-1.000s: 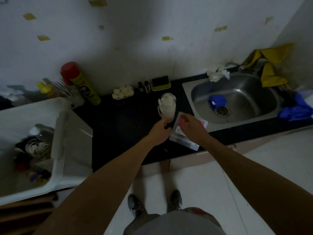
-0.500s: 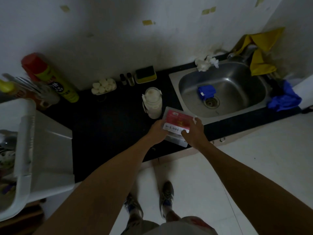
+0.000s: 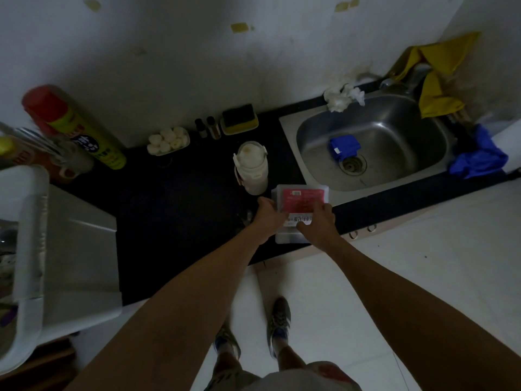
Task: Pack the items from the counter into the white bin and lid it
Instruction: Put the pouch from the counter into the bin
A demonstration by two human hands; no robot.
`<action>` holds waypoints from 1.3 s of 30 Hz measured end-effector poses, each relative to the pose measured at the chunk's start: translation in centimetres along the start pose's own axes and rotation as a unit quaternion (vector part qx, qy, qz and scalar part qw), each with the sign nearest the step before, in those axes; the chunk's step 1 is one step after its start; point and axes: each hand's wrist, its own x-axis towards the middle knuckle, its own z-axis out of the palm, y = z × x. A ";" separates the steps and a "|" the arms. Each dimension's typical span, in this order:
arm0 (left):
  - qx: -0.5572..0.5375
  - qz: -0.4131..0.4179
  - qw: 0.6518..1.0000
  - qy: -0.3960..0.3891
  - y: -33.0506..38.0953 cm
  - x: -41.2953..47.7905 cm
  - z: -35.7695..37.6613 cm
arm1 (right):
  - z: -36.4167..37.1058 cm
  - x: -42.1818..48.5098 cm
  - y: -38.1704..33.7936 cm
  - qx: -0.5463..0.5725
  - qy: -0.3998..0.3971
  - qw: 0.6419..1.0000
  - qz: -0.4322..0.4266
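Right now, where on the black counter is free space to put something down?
The counter is bare between the white bin on the left and the white jar. The back edge is crowded: spray can, garlic, two small bottles, sponge. Both hands hold the pink box by the sink.

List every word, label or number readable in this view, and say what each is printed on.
None can be read.
Clear box with the red label, held by both hands: red panel and white strip of print, too blurred.
Yellow spray can: dark round emblem with pale characters, illegible.
Blue item in sink: small white tag, too small.
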 end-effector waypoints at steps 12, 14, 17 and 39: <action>0.003 0.001 1.000 -0.006 0.1 -1.7 0.1 | -1.3 -0.8 0.7 0.003 0.018 1.000 0.009; -0.006 0.008 1.000 -0.013 0.3 -2.3 -0.6 | -1.7 -1.2 0.5 0.028 0.024 0.999 0.019; 0.004 0.024 0.999 -0.027 0.8 -3.1 -1.8 | -2.4 -1.3 0.5 0.064 0.025 0.997 0.026; -0.196 0.152 0.963 0.105 2.5 -12.6 -16.5 | -3.4 -6.3 -18.0 0.214 0.065 0.962 -0.156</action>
